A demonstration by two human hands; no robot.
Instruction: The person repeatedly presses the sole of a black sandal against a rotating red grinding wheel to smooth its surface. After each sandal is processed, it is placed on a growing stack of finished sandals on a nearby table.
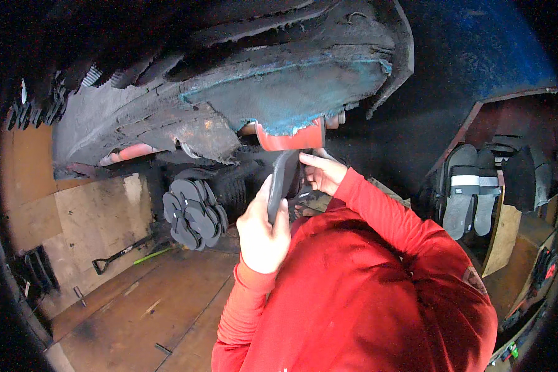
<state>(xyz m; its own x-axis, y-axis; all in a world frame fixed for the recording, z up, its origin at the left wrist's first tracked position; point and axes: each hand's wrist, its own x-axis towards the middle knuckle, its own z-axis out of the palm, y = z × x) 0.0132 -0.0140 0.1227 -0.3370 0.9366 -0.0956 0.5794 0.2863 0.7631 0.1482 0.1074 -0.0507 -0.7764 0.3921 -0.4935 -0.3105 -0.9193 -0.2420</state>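
Observation:
A dark grey slipper sole [282, 180] is held up on edge, so mostly its long side shows. My left hand [263, 239] is closed round its near end, thumb on one side and fingers on the other. At the far end, my right hand [322, 170] pinches the sole between bent fingers and thumb; some fingertips are hidden behind it. The sole's top end is right at the lower edge of an orange-red grinding wheel [291, 137]. Whether they touch, I cannot tell. Above the wheel hangs a dust-covered hood with a ragged blue cloth [291, 93].
Stacked grey soles [195, 214] stand to the left, beyond my left hand. Grey slides with white bands [468, 189] are piled on the right. A black-handled tool [121, 255] leans by a wooden board [102, 217]. Brown panels [149, 316] cover the floor.

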